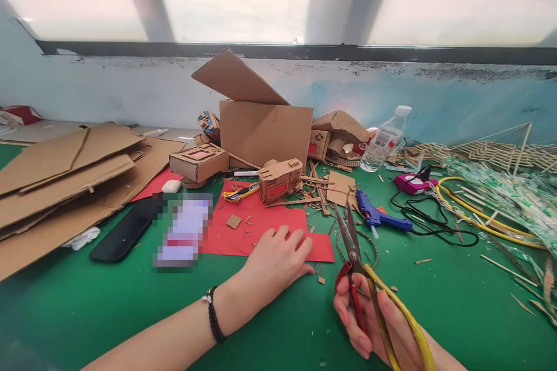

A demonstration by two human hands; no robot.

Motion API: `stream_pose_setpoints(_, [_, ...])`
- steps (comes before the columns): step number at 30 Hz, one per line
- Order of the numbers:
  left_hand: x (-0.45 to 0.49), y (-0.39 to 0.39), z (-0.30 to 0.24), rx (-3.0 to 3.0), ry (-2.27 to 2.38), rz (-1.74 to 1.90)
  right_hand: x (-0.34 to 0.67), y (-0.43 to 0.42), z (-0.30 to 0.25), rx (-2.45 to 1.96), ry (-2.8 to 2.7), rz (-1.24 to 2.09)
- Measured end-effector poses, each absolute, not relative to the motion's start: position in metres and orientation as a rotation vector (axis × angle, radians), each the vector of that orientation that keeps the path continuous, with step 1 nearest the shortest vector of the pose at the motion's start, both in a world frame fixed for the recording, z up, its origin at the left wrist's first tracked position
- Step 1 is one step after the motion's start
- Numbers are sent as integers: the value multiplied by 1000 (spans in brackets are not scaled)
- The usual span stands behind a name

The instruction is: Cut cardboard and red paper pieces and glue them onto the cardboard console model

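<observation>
My right hand (369,324) is closed round the red and yellow handles of a pair of scissors (354,249), whose blades point up and away over the green table (130,301). My left hand (276,261), a black bracelet on its wrist, rests with fingers curled on the near edge of a red paper sheet (261,223). On that sheet stand small cardboard scraps and a cardboard camera model (279,179). A yellow utility knife (239,192) lies just behind the sheet.
Large cardboard sheets (65,179) are piled at the left, beside a black phone (126,232). A cardboard box (265,127) stands at the back. A blue glue gun (378,214) with black cable, a water bottle (385,139), a yellow hose (478,220) and stick bundles lie right.
</observation>
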State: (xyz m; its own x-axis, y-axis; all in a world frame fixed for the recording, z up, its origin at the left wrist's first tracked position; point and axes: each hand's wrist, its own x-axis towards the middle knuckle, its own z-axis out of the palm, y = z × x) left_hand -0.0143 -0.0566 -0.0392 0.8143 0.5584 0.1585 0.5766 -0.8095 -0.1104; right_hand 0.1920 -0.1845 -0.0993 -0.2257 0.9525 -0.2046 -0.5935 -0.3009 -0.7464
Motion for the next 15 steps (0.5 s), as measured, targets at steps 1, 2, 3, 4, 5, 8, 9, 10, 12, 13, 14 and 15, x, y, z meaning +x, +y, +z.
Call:
stream_pose_setpoints(1, [-13, -57, -38, -2837, -902, -164, 192, -183, -97, -795, -649, 1761])
stream_pose_setpoints(2, [-11, -57, -37, -2827, -896, -155, 192, -182, -95, -793, -652, 1761])
stream_pose_setpoints(3, [-11, -57, -37, -2819, -877, -149, 191, -181, -93, -790, -655, 1758])
stream_pose_setpoints(4, [-11, -57, -37, -2814, -845, -150, 190, -179, -92, -786, -659, 1755])
stream_pose_setpoints(5, [-12, -56, -38, -2812, -803, -154, 189, -178, -91, -783, -661, 1753])
stream_pose_setpoints(8, [-17, -54, -40, -2807, -703, -206, 187, -176, -92, -792, -662, 1761])
stream_pose_setpoints(9, [-19, -54, -40, -2807, -695, -240, 187, -176, -92, -796, -668, 1768])
stream_pose_setpoints(10, [-21, -54, -40, -2807, -698, -276, 187, -176, -92, -799, -675, 1773])
stream_pose_setpoints(12, [-24, -55, -40, -2805, -718, -329, 188, -175, -91, -810, -690, 1781])
stream_pose_setpoints(13, [-25, -56, -39, -2805, -730, -337, 188, -174, -89, -817, -693, 1781])
stream_pose_setpoints(14, [-25, -57, -38, -2805, -742, -334, 188, -173, -88, -823, -694, 1781])
stream_pose_setpoints(15, [-26, -57, -37, -2806, -749, -327, 188, -172, -86, -825, -697, 1787])
